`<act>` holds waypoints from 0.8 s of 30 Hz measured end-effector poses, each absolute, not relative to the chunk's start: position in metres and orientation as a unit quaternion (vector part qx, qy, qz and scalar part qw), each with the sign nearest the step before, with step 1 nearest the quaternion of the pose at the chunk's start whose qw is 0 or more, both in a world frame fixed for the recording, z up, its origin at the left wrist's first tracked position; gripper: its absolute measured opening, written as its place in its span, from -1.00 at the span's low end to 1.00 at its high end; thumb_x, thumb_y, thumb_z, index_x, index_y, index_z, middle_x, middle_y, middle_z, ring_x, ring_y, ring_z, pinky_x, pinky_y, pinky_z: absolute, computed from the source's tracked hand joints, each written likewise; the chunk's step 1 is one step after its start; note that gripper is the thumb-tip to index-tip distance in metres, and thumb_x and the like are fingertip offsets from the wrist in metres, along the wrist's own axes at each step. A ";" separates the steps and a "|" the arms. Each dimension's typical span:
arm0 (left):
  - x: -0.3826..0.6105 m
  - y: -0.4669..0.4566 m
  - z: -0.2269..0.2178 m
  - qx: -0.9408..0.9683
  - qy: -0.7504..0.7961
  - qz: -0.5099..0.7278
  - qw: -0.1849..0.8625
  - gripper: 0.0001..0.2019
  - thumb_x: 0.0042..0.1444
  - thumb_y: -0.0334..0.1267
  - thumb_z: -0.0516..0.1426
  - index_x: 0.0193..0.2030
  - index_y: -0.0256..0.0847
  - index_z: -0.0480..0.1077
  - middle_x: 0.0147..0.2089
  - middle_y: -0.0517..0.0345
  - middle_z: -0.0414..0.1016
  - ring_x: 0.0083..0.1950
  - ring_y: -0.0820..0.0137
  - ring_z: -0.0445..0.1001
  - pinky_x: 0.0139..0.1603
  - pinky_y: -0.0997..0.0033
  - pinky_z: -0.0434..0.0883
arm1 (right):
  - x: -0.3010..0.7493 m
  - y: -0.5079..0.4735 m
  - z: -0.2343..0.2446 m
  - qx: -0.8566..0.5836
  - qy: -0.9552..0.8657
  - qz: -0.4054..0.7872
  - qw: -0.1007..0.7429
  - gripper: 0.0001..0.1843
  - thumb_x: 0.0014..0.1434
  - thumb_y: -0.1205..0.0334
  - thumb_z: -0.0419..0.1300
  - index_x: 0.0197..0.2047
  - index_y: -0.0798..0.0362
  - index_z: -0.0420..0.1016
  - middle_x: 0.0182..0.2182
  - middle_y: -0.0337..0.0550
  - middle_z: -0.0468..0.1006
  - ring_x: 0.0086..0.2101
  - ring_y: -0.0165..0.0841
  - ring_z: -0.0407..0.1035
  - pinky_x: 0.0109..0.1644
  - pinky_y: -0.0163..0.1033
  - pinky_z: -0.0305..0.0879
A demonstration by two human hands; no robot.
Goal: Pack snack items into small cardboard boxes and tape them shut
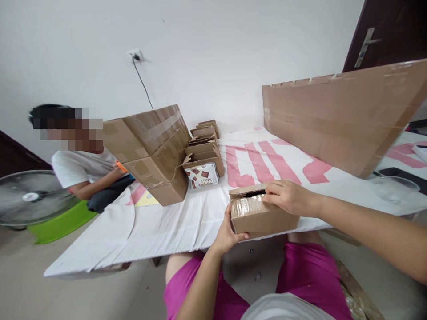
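A small brown cardboard box (256, 213) with clear tape on its top rests at the near edge of the white-covered table (160, 226). My left hand (227, 233) grips its lower left corner from below, thumb on the front face. My right hand (290, 198) lies on the box's top right, fingers curled over the flaps by a dark gap. Both hands hold the box.
A large taped carton (150, 151) stands tilted at mid-table, with a row of small open boxes (203, 146) behind it and a printed packet (203, 175). A big flat cardboard sheet (340, 115) leans at right. A seated person (86, 173), a fan (30, 198) and a green stool (60, 222) are at left.
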State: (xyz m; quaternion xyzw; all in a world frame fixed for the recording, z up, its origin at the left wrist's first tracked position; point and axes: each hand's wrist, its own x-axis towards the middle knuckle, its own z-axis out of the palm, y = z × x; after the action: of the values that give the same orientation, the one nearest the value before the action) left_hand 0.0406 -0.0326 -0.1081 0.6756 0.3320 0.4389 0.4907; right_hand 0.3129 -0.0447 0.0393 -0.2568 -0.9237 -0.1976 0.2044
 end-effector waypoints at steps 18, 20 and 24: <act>0.041 -0.034 -0.108 0.660 0.351 0.441 0.497 0.21 -0.30 -0.02 0.43 0.41 -0.16 -0.17 0.39 -0.20 0.04 0.40 -0.06 0.05 0.37 -0.03 0.08 | 0.322 -0.035 0.036 -0.239 -0.952 -0.118 0.154 -0.80 0.26 0.44 -0.01 -0.26 0.07 0.40 -0.30 -0.09 0.42 -0.26 -0.30 0.23 -0.19 -0.20 0.19; 0.040 -0.034 -0.108 0.665 0.359 0.438 0.487 0.19 -0.30 -0.02 0.43 0.41 -0.14 -0.15 0.40 -0.18 0.03 0.41 -0.06 0.02 0.38 -0.03 0.05 | 0.324 -0.034 0.038 -0.238 -0.952 -0.109 0.159 -0.79 0.26 0.44 -0.03 -0.28 0.07 0.41 -0.32 -0.09 0.41 -0.28 -0.31 0.22 -0.20 -0.21 0.20; 0.038 -0.032 -0.110 0.682 0.356 0.426 0.476 0.15 -0.24 -0.03 0.41 0.41 -0.10 -0.17 0.42 -0.14 -0.01 0.43 -0.03 -0.01 0.40 -0.03 -0.01 | 0.338 -0.037 0.040 -0.267 -0.943 -0.090 0.176 -0.76 0.25 0.45 -0.05 -0.29 0.06 0.41 -0.35 -0.10 0.39 -0.31 -0.32 0.22 -0.22 -0.21 0.23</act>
State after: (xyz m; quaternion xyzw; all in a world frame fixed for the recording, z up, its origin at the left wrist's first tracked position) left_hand 0.0380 -0.0323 -0.1098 0.6820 0.3556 0.4264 0.4761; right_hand 0.3380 -0.0366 0.0395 -0.2666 -0.9434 -0.0901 0.1756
